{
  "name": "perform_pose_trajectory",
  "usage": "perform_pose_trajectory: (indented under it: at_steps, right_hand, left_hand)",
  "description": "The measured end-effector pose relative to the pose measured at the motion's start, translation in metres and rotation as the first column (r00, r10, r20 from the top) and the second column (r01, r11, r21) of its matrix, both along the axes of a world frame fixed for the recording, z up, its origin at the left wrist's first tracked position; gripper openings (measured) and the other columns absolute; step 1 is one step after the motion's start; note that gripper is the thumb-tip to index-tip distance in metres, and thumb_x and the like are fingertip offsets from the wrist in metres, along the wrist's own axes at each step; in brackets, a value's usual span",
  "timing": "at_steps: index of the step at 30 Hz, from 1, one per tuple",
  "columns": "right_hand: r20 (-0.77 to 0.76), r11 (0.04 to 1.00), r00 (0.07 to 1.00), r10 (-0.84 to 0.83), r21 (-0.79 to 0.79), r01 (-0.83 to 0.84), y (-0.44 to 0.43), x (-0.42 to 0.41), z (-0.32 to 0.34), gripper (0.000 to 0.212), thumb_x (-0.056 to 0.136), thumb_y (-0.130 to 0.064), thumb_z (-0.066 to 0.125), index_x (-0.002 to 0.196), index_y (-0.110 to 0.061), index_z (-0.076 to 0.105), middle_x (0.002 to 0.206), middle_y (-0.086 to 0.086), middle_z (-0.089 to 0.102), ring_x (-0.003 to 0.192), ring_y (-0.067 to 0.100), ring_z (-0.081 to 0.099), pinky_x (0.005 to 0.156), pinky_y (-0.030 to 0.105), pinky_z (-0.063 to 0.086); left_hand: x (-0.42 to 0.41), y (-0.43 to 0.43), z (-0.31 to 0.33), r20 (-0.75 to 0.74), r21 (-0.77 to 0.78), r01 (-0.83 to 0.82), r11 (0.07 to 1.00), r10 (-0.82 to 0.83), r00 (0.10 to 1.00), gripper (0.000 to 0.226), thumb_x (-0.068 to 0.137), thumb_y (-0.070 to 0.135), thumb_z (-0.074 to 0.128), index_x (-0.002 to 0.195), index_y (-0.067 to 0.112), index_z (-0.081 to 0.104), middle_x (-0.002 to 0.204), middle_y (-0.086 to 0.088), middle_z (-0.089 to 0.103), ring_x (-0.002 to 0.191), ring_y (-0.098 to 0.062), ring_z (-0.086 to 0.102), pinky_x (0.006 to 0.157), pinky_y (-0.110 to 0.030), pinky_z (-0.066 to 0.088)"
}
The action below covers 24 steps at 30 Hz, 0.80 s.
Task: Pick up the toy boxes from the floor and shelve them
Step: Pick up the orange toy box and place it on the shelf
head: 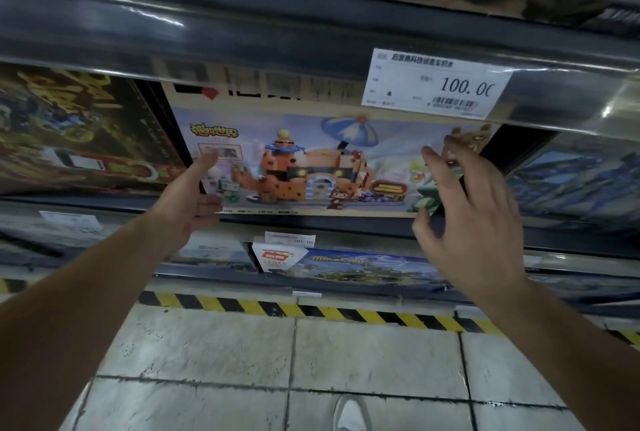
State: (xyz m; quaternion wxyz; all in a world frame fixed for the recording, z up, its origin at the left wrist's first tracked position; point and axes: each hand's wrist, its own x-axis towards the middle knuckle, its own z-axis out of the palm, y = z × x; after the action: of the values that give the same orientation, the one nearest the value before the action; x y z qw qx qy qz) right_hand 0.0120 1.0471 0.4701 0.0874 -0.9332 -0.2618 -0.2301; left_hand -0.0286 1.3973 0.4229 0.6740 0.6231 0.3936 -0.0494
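A wide toy box (311,160) with an orange block building printed on its pale front stands upright on the middle shelf (311,222), partly under the shelf rail above. My left hand (194,198) holds its lower left corner, thumb on the front face. My right hand (474,208) is at the box's right end with fingers spread; its fingertips touch or hover at the front face, and it is not gripping. No toy boxes show on the floor tiles (346,354).
A dark box with yellow lettering (76,132) stands left of the toy box, a blue box (571,181) to its right. A price tag reading 100.00 (436,84) hangs on the upper rail. Lower shelves hold more boxes (363,264). Yellow-black tape (311,309) marks the base. My shoe (349,413) is below.
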Motion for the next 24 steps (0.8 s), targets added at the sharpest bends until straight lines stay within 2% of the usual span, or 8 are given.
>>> perform_pose_trajectory:
  at_steps: [3, 6, 10, 12, 14, 16, 19, 24]
  right_hand:
    - [-0.096, 0.999, 0.994, -0.054, -0.002, 0.054, -0.004, 0.003, -0.012, 0.061, 0.085, -0.024, 0.055, 0.145, -0.016, 0.046, 0.147, 0.016, 0.043, 0.129, 0.040, 0.045, 0.097, 0.056, 0.045]
    - [-0.181, 0.994, 0.978, -0.108, 0.010, 0.111, -0.008, 0.005, -0.023, 0.064, 0.085, -0.023, 0.059, 0.147, -0.018, 0.042, 0.149, 0.015, 0.039, 0.130, 0.039, 0.043, 0.090, 0.055, 0.050]
    - [-0.312, 0.963, 0.923, -0.227, 0.069, 0.260, -0.016, 0.009, -0.031, 0.076, 0.082, -0.022, 0.069, 0.149, -0.026, 0.034, 0.152, 0.014, 0.032, 0.129, 0.039, 0.044, 0.075, 0.046, 0.054]
    - [-0.339, 0.948, 0.903, -0.263, 0.085, 0.308, -0.021, 0.012, -0.035, 0.076, 0.082, -0.024, 0.070, 0.148, -0.029, 0.033, 0.152, 0.012, 0.031, 0.127, 0.038, 0.045, 0.070, 0.041, 0.052]
    - [-0.375, 0.933, 0.878, -0.296, 0.085, 0.351, -0.025, 0.015, -0.038, 0.078, 0.083, -0.028, 0.070, 0.149, -0.033, 0.029, 0.154, 0.010, 0.028, 0.130, 0.038, 0.044, 0.072, 0.042, 0.052]
    - [-0.418, 0.918, 0.851, -0.317, 0.089, 0.386, -0.027, 0.017, -0.039, 0.079, 0.084, -0.031, 0.070, 0.149, -0.036, 0.025, 0.157, 0.009, 0.024, 0.133, 0.037, 0.042, 0.076, 0.045, 0.053]
    - [-0.451, 0.910, 0.842, -0.295, 0.137, 0.392, -0.028, 0.017, -0.040, 0.077, 0.086, -0.030, 0.070, 0.148, -0.037, 0.026, 0.158, 0.005, 0.024, 0.134, 0.035, 0.043, 0.080, 0.045, 0.053]
    - [-0.502, 0.857, 0.856, -0.123, 0.381, 0.346, -0.028, 0.019, -0.044, 0.070, 0.085, -0.016, 0.070, 0.146, -0.027, 0.038, 0.151, 0.003, 0.032, 0.128, 0.024, 0.048, 0.084, 0.031, 0.044]
  left_hand:
    - [0.006, -0.002, 0.000, -0.003, -0.006, -0.024, 1.000, 0.024, 1.000, 0.080, 0.082, 0.067, 0.059, 0.148, 0.026, 0.038, 0.128, -0.026, 0.056, 0.116, -0.038, 0.058, 0.108, -0.047, 0.042]
    - [0.008, -0.002, -0.003, 0.017, -0.040, -0.050, 0.998, 0.051, 0.999, 0.078, 0.081, 0.064, 0.063, 0.147, 0.028, 0.040, 0.138, -0.023, 0.050, 0.118, -0.034, 0.056, 0.109, -0.044, 0.042]
    - [0.010, 0.001, -0.010, 0.066, -0.081, -0.057, 0.995, 0.063, 0.996, 0.084, 0.079, 0.064, 0.066, 0.149, 0.030, 0.036, 0.150, -0.020, 0.039, 0.125, -0.035, 0.051, 0.112, -0.043, 0.040]
    - [0.012, 0.005, -0.011, 0.077, -0.100, -0.059, 0.993, 0.067, 0.995, 0.094, 0.070, 0.070, 0.071, 0.149, 0.031, 0.037, 0.152, -0.017, 0.037, 0.125, -0.036, 0.051, 0.111, -0.044, 0.040]
    - [0.014, 0.009, -0.012, 0.069, -0.128, -0.040, 0.991, 0.049, 0.996, 0.121, 0.048, 0.078, 0.078, 0.151, 0.031, 0.036, 0.152, -0.017, 0.038, 0.126, -0.037, 0.051, 0.111, -0.044, 0.040]
    - [0.016, 0.013, -0.014, 0.073, -0.138, -0.021, 0.990, 0.031, 0.997, 0.134, 0.040, 0.080, 0.079, 0.154, 0.030, 0.030, 0.152, -0.020, 0.038, 0.130, -0.038, 0.048, 0.112, -0.043, 0.038]
    - [0.020, 0.013, -0.017, 0.083, -0.136, -0.017, 0.991, 0.028, 0.996, 0.135, 0.040, 0.082, 0.077, 0.154, 0.030, 0.028, 0.151, -0.022, 0.038, 0.131, -0.038, 0.046, 0.113, -0.042, 0.037]
    - [0.023, 0.013, -0.021, 0.083, -0.133, -0.022, 0.991, 0.033, 0.996, 0.132, 0.042, 0.082, 0.075, 0.154, 0.030, 0.030, 0.150, -0.023, 0.039, 0.132, -0.039, 0.045, 0.113, -0.043, 0.036]
